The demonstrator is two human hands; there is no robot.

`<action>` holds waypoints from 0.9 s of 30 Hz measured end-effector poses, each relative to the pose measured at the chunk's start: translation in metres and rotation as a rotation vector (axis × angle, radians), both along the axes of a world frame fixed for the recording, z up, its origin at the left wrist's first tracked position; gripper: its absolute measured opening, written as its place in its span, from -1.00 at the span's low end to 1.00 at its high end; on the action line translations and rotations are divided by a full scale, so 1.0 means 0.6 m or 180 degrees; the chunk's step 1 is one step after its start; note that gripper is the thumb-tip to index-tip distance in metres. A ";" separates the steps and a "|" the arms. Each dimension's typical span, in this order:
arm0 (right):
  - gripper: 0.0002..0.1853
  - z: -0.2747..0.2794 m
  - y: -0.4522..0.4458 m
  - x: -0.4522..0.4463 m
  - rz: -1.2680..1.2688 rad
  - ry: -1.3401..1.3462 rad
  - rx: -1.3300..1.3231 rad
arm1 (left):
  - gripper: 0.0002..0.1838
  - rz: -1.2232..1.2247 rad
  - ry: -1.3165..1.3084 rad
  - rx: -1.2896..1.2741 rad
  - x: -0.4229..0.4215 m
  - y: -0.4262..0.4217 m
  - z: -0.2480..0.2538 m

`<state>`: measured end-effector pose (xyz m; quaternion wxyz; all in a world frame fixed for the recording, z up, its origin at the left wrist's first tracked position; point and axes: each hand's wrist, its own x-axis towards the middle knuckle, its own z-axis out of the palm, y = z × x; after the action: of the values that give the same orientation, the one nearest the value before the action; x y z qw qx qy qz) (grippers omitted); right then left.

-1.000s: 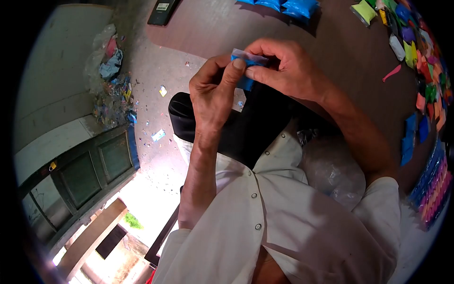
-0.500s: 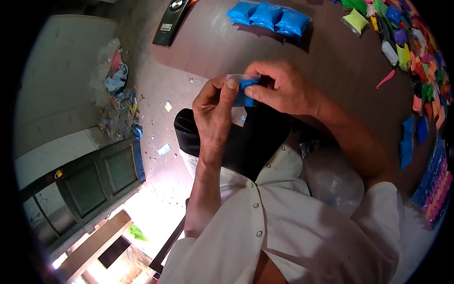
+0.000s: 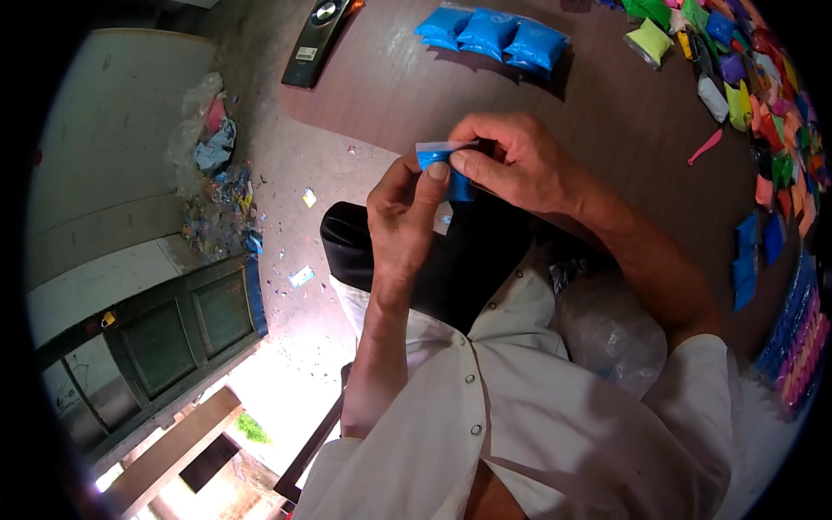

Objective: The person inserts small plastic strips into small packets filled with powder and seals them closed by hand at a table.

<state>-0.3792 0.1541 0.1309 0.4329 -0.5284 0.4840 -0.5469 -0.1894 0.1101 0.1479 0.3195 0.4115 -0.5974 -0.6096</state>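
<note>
While the person sat at the surface [image 3: 381, 95], both hands were busy with one small blue packet [image 3: 459, 190], held over the near edge, above the dark trousers [image 3: 468, 269]. It looked bright blue and filled, with a thin, see-through strip [image 3: 444, 147] along its far end; the thumbs covered part of its middle. The left hand [image 3: 401, 217] was nearly closed, its thumb pressed flat on the packet's face and its fingers curled behind. The right hand [image 3: 530, 169] was partly closed, pinching the packet's upper right part between thumb and bent forefinger. So the packet lay between the two hands, at the fingertips and clear of both palms. Its strip end pointed away from the body and its blue end toward the lap. The strip ran roughly left to right, but with so much covered I couldn't tell which way the long axis ran.
</note>
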 end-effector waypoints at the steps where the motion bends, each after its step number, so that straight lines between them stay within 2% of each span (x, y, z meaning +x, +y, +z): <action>1: -0.80 0.001 0.000 0.001 -0.0031 0.0147 -0.0055 | -0.71 -0.0061 -0.0007 0.0003 0.002 0.001 -0.004; 5: -0.81 0.014 0.003 0.000 -0.0066 0.0603 -0.0062 | -0.73 -0.0036 0.0046 -0.0135 0.007 -0.003 -0.009; 9: -0.76 0.003 0.003 0.000 0.0071 0.0616 -0.0171 | -0.73 0.0077 0.0154 -0.0198 0.003 -0.005 -0.016; 12: -0.75 -0.001 0.003 -0.002 0.0118 0.0437 -0.0103 | -0.68 0.0009 0.0138 0.0004 0.002 -0.002 -0.010; 14: -0.78 -0.009 0.000 0.001 -0.0045 0.0030 -0.0111 | -0.65 -0.0038 0.0072 0.0160 0.002 0.002 -0.006; 18: -0.78 -0.006 -0.003 0.002 -0.0107 0.0103 -0.0254 | -0.60 -0.0124 -0.0148 0.0066 0.002 0.005 -0.005; 23: -0.77 0.015 0.002 0.004 -0.0041 0.0200 0.0088 | -0.60 -0.0105 -0.0243 -0.0083 0.011 0.001 -0.012; 27: -0.78 0.007 0.001 0.002 -0.0093 0.0116 -0.0022 | -0.61 -0.0065 0.0067 0.0161 0.003 0.007 -0.013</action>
<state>-0.3781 0.1550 0.1351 0.4142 -0.5326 0.4976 -0.5451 -0.1875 0.1143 0.1403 0.3090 0.4069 -0.5827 -0.6320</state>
